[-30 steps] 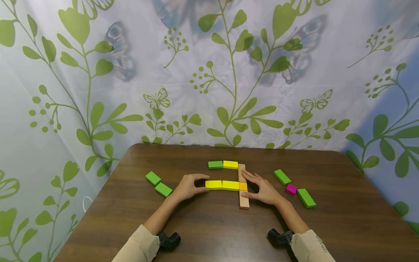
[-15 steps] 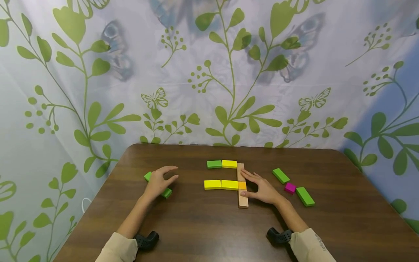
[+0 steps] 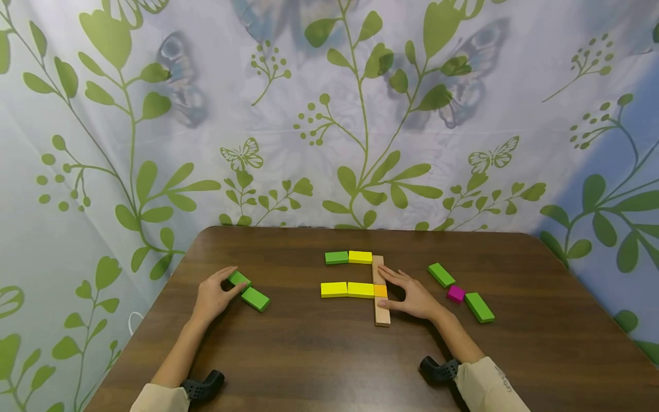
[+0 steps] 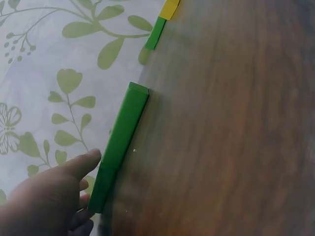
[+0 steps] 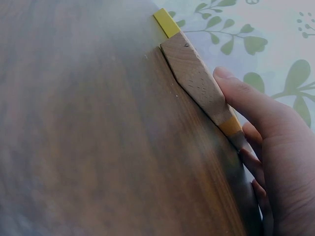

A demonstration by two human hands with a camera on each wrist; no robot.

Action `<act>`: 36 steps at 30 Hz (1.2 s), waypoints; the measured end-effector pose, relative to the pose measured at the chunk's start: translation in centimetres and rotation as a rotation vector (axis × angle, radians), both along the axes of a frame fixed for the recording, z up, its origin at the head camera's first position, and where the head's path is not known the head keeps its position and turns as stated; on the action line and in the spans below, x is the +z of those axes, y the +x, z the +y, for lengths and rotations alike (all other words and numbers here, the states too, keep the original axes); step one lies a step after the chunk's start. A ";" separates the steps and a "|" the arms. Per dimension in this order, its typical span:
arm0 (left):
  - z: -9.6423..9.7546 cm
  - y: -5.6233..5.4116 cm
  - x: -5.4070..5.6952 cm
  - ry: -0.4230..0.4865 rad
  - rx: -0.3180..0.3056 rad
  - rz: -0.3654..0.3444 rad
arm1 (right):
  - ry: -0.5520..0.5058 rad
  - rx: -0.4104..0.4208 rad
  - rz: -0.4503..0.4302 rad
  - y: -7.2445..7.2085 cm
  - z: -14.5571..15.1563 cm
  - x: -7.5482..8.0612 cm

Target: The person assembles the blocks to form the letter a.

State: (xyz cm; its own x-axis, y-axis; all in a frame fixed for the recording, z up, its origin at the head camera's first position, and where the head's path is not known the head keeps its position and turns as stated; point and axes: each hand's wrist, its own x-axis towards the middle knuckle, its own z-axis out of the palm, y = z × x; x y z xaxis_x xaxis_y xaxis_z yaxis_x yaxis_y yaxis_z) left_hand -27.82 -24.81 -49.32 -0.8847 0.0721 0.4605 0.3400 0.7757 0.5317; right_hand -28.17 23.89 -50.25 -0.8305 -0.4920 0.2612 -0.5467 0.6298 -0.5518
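Observation:
At the table's left, my left hand point(image 3: 212, 297) has its thumb and fingertips at the edges of the farther green block point(image 3: 239, 278). A second green block point(image 3: 255, 299) lies end to end with it. In the left wrist view the thumb touches the green side, while the other fingertips are partly hidden behind it. My right hand point(image 3: 416, 297) rests its spread fingertips and thumb against the upright strip of wooden blocks point(image 3: 382, 313), with a small orange block point(image 3: 380, 290) between. Two yellow blocks point(image 3: 334, 290) run left from the orange one.
Beyond that row, a green block point(image 3: 337, 258) and a yellow block point(image 3: 360, 257) join the strip's far end. To the right lie two green blocks point(image 3: 480, 308) with a magenta block point(image 3: 456, 294) between them. A patterned curtain point(image 3: 319, 143) hangs behind the brown table point(image 3: 319, 366).
My left hand has left the end of the yellow row and moved left, over the green blocks, to their left side. My right hand has stayed at the wooden strip.

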 end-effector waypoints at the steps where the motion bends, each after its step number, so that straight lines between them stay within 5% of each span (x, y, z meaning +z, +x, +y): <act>1: 0.0 0.0 0.0 -0.006 -0.005 -0.012 | 0.001 0.001 -0.001 0.0 0.0 0.0; 11: 0.0 -0.1 0.3 -0.013 -0.008 -0.071 | -0.007 0.010 0.003 -0.1 -0.1 -0.1; 17: 1.5 -0.3 1.6 0.031 -0.042 -0.053 | -0.003 0.000 -0.006 0.0 -0.1 -0.1; 24: 5.9 0.4 2.7 0.038 -0.251 0.015 | 0.001 -0.007 -0.012 0.0 0.0 0.0; 31: 10.5 2.2 2.4 -0.025 -0.467 -0.099 | 0.002 -0.003 -0.010 -0.1 0.0 -0.1; 36: 12.1 2.7 1.8 -0.091 -0.540 -0.173 | 0.003 -0.003 -0.005 -0.1 -0.1 -0.1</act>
State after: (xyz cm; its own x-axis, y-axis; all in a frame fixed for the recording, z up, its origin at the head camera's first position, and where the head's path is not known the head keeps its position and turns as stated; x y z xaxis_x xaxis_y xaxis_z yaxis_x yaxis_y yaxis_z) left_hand -25.13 -12.73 -47.48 -0.7730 0.5678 0.2830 0.6150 0.5613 0.5538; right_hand -28.23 23.83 -50.36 -0.8330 -0.4906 0.2557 -0.5424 0.6329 -0.5525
